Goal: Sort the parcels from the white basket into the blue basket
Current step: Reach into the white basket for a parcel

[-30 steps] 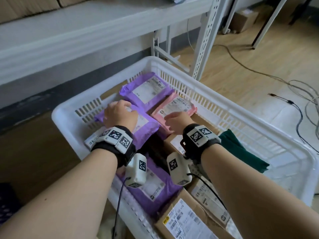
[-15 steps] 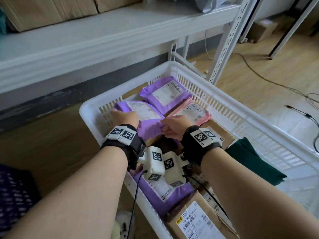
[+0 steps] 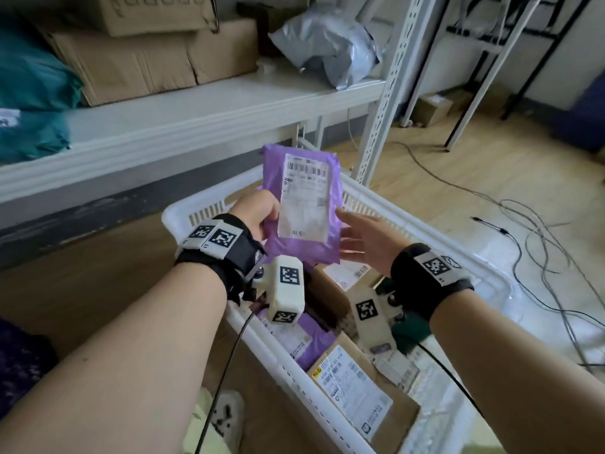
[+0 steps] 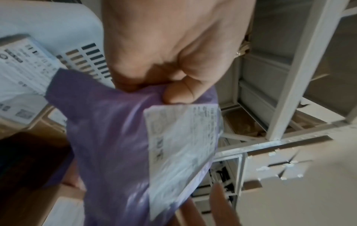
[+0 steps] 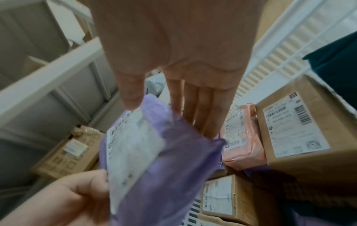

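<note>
A purple parcel (image 3: 302, 204) with a white label is held upright above the white basket (image 3: 484, 276). My left hand (image 3: 258, 211) grips its left edge, thumb on the front (image 4: 181, 93). My right hand (image 3: 363, 237) is flat with straight fingers (image 5: 201, 110) against the parcel's right side and back (image 5: 173, 152). In the basket lie a pink parcel (image 5: 239, 134), brown boxes (image 5: 297, 126), another purple parcel (image 3: 304, 342) and a dark green parcel (image 3: 409, 329). The blue basket is not in view.
A white metal shelf (image 3: 196, 119) stands just behind the basket, loaded with cardboard boxes (image 3: 147, 60), teal parcels (image 3: 29, 93) and a grey bag (image 3: 330, 47). Cables (image 3: 540, 244) trail over the wooden floor at right. A shelf upright (image 3: 386, 93) rises behind the parcel.
Both hands have lifted the purple parcel out of the basket and stood it upright. My right hand has let go of its edge and now lies flat against it.
</note>
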`<control>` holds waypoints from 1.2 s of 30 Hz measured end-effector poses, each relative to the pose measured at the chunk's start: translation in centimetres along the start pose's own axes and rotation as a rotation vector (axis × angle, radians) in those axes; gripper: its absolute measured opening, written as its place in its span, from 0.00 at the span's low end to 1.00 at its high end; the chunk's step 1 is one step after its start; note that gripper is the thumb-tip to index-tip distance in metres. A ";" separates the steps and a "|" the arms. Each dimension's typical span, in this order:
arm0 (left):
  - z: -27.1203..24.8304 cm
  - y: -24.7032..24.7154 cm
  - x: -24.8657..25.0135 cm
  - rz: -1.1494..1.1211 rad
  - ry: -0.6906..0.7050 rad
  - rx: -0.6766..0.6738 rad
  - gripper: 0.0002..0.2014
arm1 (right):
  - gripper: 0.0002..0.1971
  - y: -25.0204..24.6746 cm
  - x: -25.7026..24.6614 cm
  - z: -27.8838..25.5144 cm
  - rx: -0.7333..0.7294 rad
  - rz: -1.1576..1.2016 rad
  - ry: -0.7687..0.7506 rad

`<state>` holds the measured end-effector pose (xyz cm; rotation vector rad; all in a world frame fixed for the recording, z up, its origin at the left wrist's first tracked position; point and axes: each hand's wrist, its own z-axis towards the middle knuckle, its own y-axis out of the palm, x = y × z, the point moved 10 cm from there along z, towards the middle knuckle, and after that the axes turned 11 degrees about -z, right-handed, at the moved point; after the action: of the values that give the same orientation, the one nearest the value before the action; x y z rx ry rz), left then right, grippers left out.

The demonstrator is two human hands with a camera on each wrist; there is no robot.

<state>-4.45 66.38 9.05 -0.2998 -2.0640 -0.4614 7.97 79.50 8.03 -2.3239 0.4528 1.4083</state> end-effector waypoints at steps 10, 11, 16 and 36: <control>-5.9 5.4 -3.0 0.158 -0.046 -0.282 0.11 | 0.01 -5.1 1.2 -5.4 0.244 0.072 -0.153; -5.9 5.6 -3.0 0.157 -0.043 -0.303 0.10 | 0.01 -5.5 1.4 -5.5 0.260 0.063 -0.152; -5.3 6.2 -2.6 0.121 -0.006 -0.310 0.04 | 0.06 -6.6 2.1 -5.5 0.298 0.050 -0.151; -0.9 4.6 -2.8 0.190 0.009 -0.233 0.14 | 0.06 -6.1 2.2 -1.7 0.310 0.095 -0.102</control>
<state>-0.53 70.04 7.99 -0.6252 -1.9514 -0.5861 13.09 83.79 7.71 -1.9979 0.7046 1.3803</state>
